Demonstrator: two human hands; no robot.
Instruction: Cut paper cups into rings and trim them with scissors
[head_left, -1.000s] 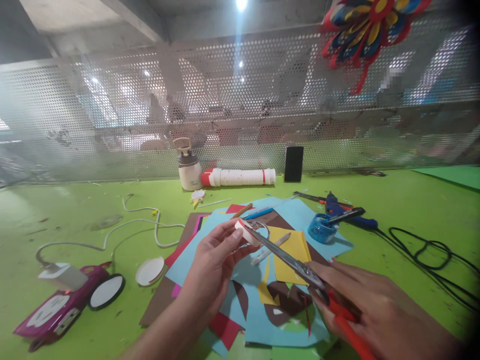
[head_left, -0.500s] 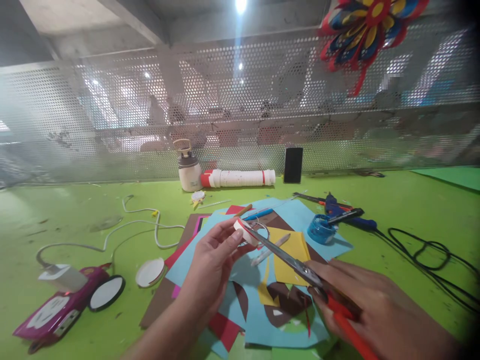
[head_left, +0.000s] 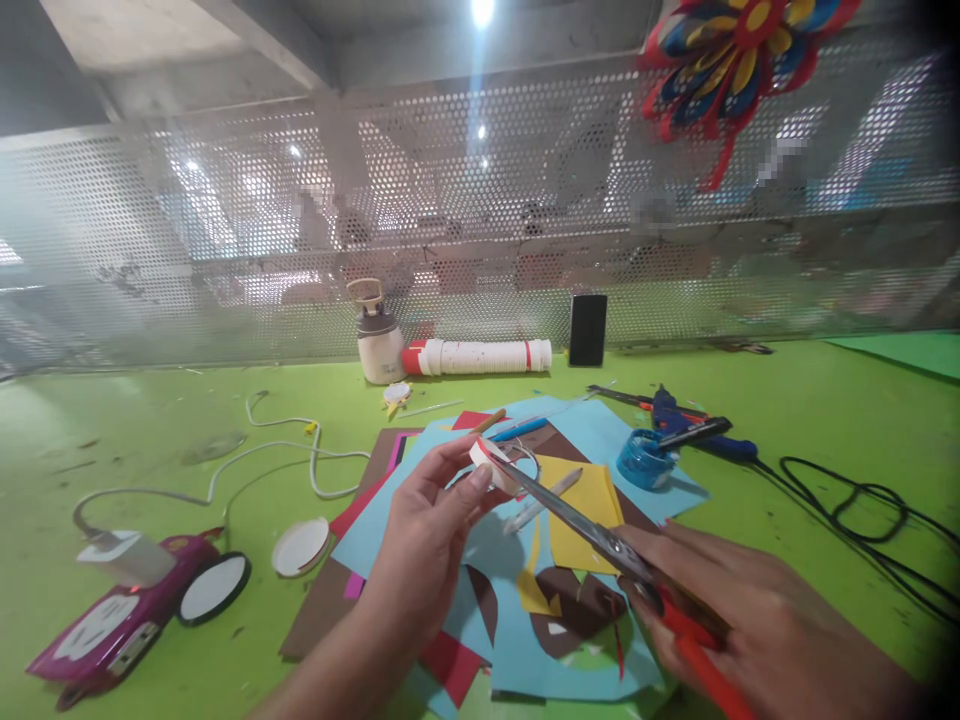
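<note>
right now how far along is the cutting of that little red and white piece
Done: cut scraps of brown and yellow paper already lie on the blue sheet. In hand: the left hand pinches the small red and white piece, and the right hand works red-handled scissors whose blade tips sit at that piece. Left: the piece is in one part, so the cut looks unfinished; how deep it runs cannot be told.

Left hand (head_left: 424, 535) pinches a small white paper piece with a red edge (head_left: 487, 462) between thumb and fingers, above a pile of blue, yellow, brown and red paper sheets (head_left: 525, 560) on the green table (head_left: 135, 430). Right hand (head_left: 750, 620) grips red-handled scissors (head_left: 592, 530), the metal blades meeting the paper piece. At left lie a white paper disc (head_left: 300, 546) and a purple toy car (head_left: 112, 625); a blue tape roll (head_left: 642, 458) sits at right.
</note>
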